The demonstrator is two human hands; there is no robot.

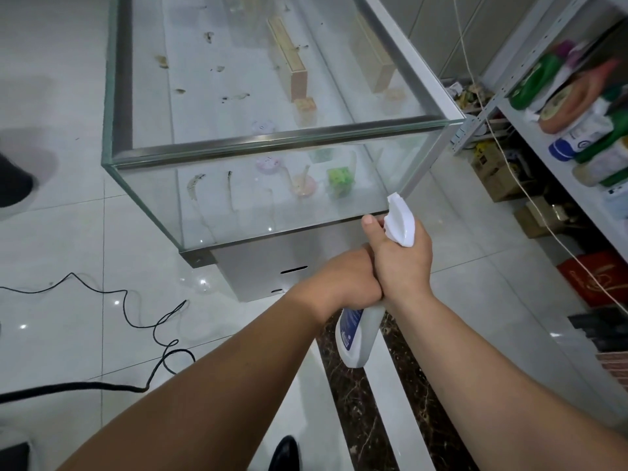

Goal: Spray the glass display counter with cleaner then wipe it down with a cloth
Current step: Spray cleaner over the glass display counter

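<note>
A white spray bottle [356, 334] with a blue label is held in front of me, its white trigger head [401, 220] pointing at the near end pane of the glass display counter [278, 144]. My right hand [401, 263] grips the bottle's neck just under the trigger head, thumb up on the left side. My left hand [350, 280] wraps round the bottle beside it, pressed against the right hand. The counter's top shows several brown smudges and streaks run down its end pane. No cloth is in view.
Grey metal shelving [560, 107] with bottles and packets stands at the right, boxes [503, 171] beneath it. A black cable [142, 321] snakes over the tiled floor at left. A pale cord [530, 198] hangs across the right. My black shoe [285, 453] shows below.
</note>
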